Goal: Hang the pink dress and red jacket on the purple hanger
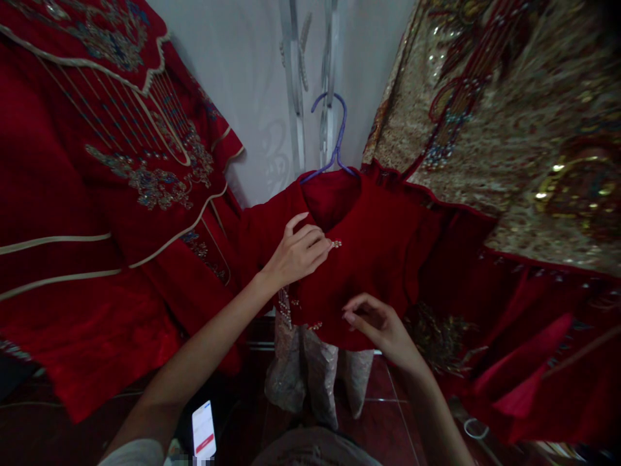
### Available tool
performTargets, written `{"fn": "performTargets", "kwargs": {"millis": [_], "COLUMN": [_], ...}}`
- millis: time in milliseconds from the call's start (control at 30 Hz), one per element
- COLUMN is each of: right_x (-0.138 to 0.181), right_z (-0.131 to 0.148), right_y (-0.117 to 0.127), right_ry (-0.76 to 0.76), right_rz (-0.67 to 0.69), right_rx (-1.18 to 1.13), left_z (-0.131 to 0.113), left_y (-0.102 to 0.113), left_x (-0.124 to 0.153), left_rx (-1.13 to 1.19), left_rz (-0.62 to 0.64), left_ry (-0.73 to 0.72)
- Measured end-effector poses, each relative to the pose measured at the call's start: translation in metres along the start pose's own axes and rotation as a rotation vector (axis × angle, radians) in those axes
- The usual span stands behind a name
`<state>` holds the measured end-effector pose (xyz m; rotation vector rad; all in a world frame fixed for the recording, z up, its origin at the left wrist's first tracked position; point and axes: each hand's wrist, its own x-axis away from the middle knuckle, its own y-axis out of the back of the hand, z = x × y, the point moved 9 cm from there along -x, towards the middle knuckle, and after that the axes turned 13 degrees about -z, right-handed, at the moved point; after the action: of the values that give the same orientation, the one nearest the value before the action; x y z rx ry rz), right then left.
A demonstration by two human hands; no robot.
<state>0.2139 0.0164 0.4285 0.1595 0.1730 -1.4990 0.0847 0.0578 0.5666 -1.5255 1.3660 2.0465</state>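
Note:
A short red top hangs in front of me on a purple hanger. At its front opening my left hand has its fingertips closed on the edge of the fabric, beside a small beaded ornament; its thumb side is partly hidden. Lower and to the right, my right hand is held in a pinch just in front of the top. Whatever lies between those fingertips, if anything, is too small to make out. Strings of pearly beads and another beaded ornament show near the top's lower hem.
An embroidered red garment with cream piping hangs at left, and a gold sequined one at right. Pale lace fabric hangs below the top. A lit phone is at lower left. Metal bars stand behind.

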Motion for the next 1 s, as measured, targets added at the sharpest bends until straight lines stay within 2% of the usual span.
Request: {"fn": "performTargets", "kwargs": {"millis": [100,167,300,400,467,533,600,767,867,1000], "right_x": [-0.015,-0.026,-0.043,-0.049,-0.048,-0.044,-0.038,-0.039,-0.058,-0.093], "right_z": [0.037,0.07,0.12,0.126,0.118,0.106,0.098,0.106,0.12,0.146], "right_y": [0.01,0.013,-0.011,-0.048,-0.069,-0.072,-0.057,0.013,0.047,0.083], "right_ry": [0.132,0.247,0.37,0.37,0.367,0.382,0.419,0.554,0.61,0.669], "right_rz": [-0.117,-0.219,-0.314,-0.288,-0.277,-0.34,-0.46,-0.724,-0.772,-0.8], "right_rx": [0.023,-0.014,-0.159,-0.197,-0.088,0.091,0.294,0.812,1.095,1.288], "left_z": [0.005,0.009,0.02,0.025,0.031,0.041,0.051,0.066,0.074,0.083], "left_y": [0.005,0.015,0.04,0.05,0.057,0.066,0.079,0.119,0.135,0.147], "left_x": [-0.003,-0.004,0.007,0.017,0.023,0.029,0.035,0.032,0.013,-0.017], "left_rx": [-0.044,-0.105,-0.348,-0.46,-0.442,-0.399,-0.369,-0.38,-0.416,-0.447], "left_rz": [-0.012,-0.087,-0.295,-0.337,-0.335,-0.317,-0.309,-0.35,-0.337,-0.365], "left_ry": [0.021,0.088,0.278,0.309,0.315,0.341,0.387,0.396,0.357,0.307]}}
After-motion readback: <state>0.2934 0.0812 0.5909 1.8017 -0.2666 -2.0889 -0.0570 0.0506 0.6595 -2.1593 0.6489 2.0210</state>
